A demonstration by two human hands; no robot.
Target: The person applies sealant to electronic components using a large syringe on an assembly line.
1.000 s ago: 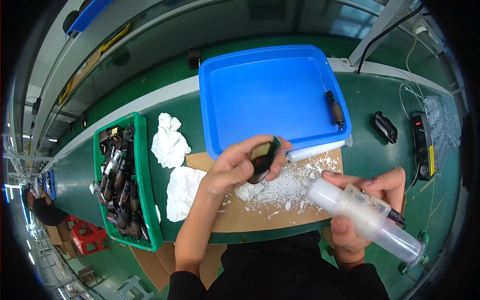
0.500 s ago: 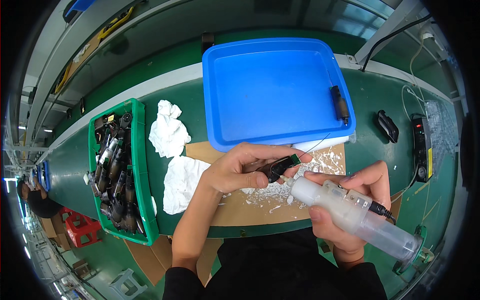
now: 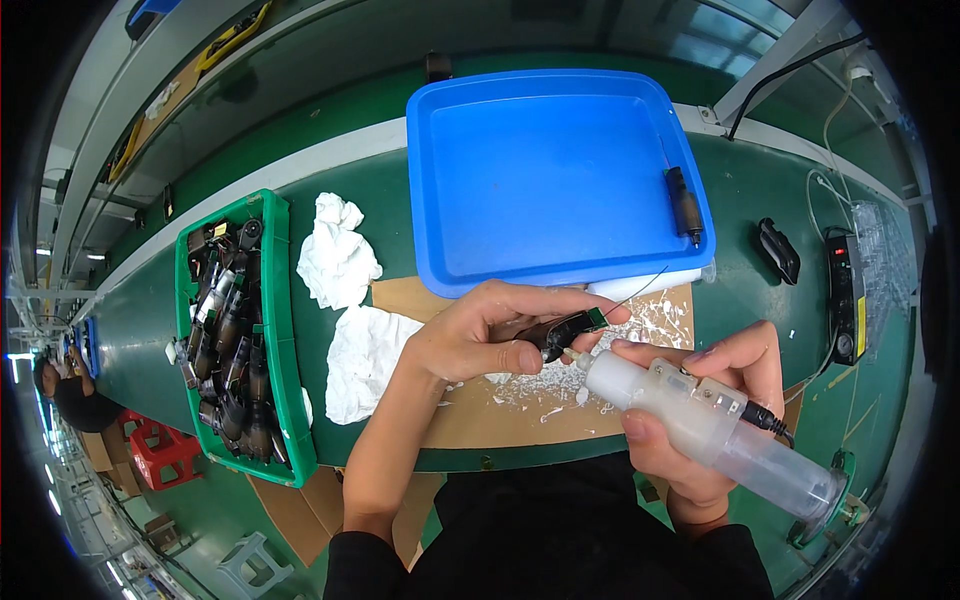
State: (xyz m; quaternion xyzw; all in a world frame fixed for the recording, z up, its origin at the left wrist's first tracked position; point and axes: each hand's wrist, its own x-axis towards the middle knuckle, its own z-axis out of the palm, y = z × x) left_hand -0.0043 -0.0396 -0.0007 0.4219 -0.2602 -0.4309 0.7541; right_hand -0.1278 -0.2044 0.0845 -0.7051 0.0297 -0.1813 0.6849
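Note:
My left hand (image 3: 482, 335) is closed round a small black device (image 3: 562, 334) with a green circuit board end and a thin wire sticking out. In my right hand (image 3: 715, 420) lies a large translucent glue syringe (image 3: 700, 432) with white contents and a black cable at its side. Its pale nozzle points up and left and meets, or nearly meets, the lower side of the black device; the exact contact is too small to tell. Beneath both hands is a brown cardboard sheet (image 3: 480, 425) spattered with white bits.
Beyond my hands stands a blue tray (image 3: 540, 270) with one dark device (image 3: 684, 207) at its right side. A green crate (image 3: 290, 330) of similar devices is at left, beside crumpled white cloths (image 3: 365, 365). A black shell (image 3: 778, 252) and a power strip (image 3: 845, 300) lie right.
The black device and the syringe tip have shifted very slightly to the right together. Both hands keep the same grip, and the view has moved a little.

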